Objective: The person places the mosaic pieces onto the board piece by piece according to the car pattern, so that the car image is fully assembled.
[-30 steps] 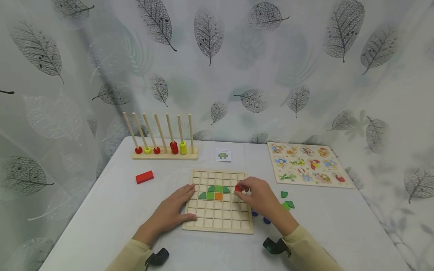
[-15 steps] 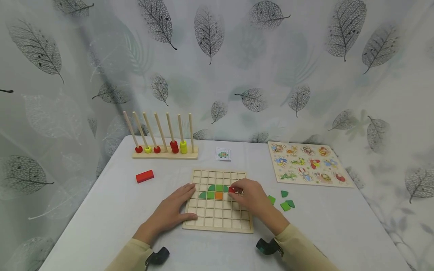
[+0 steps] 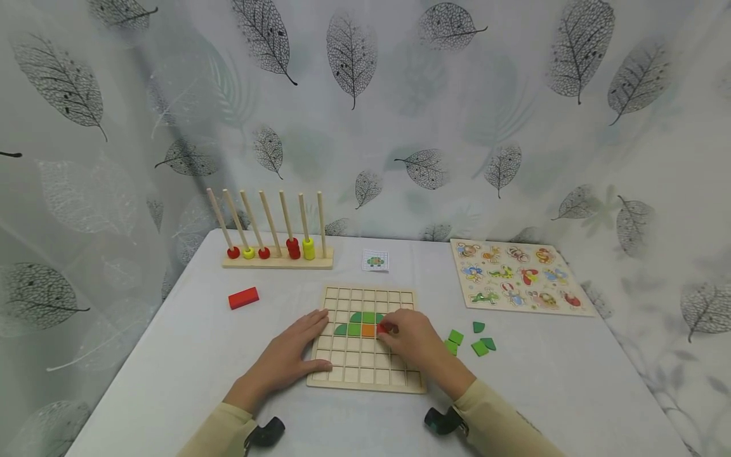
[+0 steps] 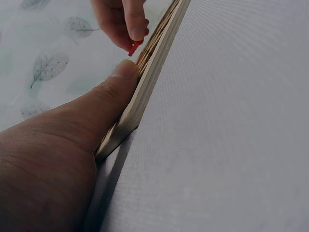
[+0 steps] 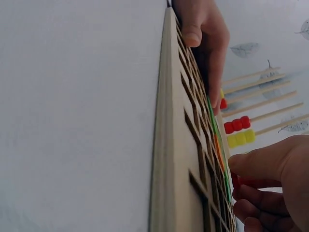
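Where a pale curtain (image 3: 445, 127) printed with grey leaves hangs across the back, a white table (image 3: 171, 374) spreads out in front of it. At the table's far right lies a wooden picture board (image 3: 516, 279) covered with coloured insects and other small creatures. In the middle, nearest the person, lies a square wooden grid board (image 3: 367, 376), its cells divided by raised strips. Beyond it to the left stands a wooden peg rack (image 3: 276, 262), with red and yellow beads on several of its upright pegs.

Two beige sleeves (image 3: 219, 431) reach in from below. The left hand (image 3: 288, 352) rests on the left side of the grid board with its fingers extended, grasping nothing, its thumb lying on the near left part. The right hand (image 3: 414, 336) bends over the board's right half, pinching a red piece between thumb and fingers. At each wrist sits a black fitting (image 3: 267, 433).

A red block (image 3: 243, 298) lies left of the board, and a small card (image 3: 375, 261) with a green and orange turtle lies behind it. To the right are loose green pieces (image 3: 480, 348), some square, some curved. Set in the cells are green tiles (image 3: 354, 329) in two rows and one orange tile (image 3: 368, 330). The red piece (image 4: 134, 47) is just right of the orange one, tilted in the fingers.
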Motion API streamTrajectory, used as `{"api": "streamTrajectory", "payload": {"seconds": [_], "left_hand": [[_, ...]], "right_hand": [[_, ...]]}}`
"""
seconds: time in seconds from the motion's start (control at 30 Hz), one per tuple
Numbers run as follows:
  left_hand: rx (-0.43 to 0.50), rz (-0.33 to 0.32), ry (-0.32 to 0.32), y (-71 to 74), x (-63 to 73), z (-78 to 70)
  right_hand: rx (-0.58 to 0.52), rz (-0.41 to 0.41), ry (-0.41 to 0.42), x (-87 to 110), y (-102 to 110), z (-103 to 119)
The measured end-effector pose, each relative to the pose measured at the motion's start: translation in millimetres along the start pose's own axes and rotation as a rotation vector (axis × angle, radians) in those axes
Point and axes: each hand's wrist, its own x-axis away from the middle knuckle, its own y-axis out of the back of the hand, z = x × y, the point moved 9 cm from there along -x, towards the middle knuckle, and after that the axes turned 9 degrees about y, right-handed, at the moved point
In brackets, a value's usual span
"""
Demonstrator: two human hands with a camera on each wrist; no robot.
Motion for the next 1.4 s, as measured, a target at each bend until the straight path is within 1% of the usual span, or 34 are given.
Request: {"api": "streamTrajectory", "payload": {"seconds": [0.13, 0.27, 0.47, 0.7, 1.03, 1.27, 1.4], "left_hand": [[0.001, 0.003, 0.004, -0.4, 0.0, 0.1], [0.001, 0.002, 0.003, -0.1, 0.2, -0.2], [0.001, 0.007, 0.005, -0.2, 0.1, -0.7], [0.007, 0.001, 0.0, 1.2, -0.2, -1.4], [0.01, 0.009, 0.003, -0.4, -1.0, 1.1], [0.009, 0.009, 0.001, -0.5, -1.7, 1.4], [0.011, 0.01, -0.003, -0.9, -1.3, 1.2]], "right_hand": [[0.056, 0.008, 0.025, -0.6, -4.2, -0.6], [0.079, 0.01, 0.031, -0.8, -6.1, -1.2], [0.072, 0.012, 0.024, -0.9, -7.2, -1.8], [0.065, -0.007, 0.051, -0.4, -6.2, 0.6], [0.058, -0.001, 0.06, -0.7, -5.6, 1.8], [0.058, 0.001, 0.075, -1.9, -3.5, 1.2], [0.064, -0.013, 0.078, -0.4, 1.0, 0.4]]}}
